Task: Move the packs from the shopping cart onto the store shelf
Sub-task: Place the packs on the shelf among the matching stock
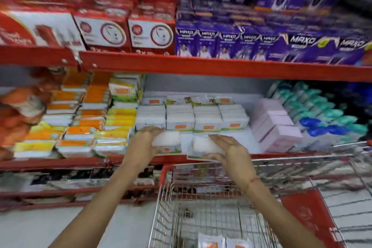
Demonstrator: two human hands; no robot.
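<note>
Each of my hands holds a white pack at the front of the middle store shelf (pixel 231 139). My left hand (pixel 144 144) grips one white pack (pixel 167 140) from its left side. My right hand (pixel 231 151) grips a second white pack (pixel 203 145) from the right, over the shelf's front lip. Just behind them sits a row of matching white packs (pixel 191 119). Below, the wire shopping cart (pixel 201 207) holds two more packs (pixel 221 240) at its bottom.
Orange and yellow packs (pixel 84 123) fill the shelf to the left, pink boxes (pixel 273 125) and teal and blue bottles (pixel 322 115) to the right. Red boxes (pixel 104 32) and purple Maxo boxes (pixel 251 44) stand on the shelf above. The cart's red front rim (pixel 167 169) is near the shelf.
</note>
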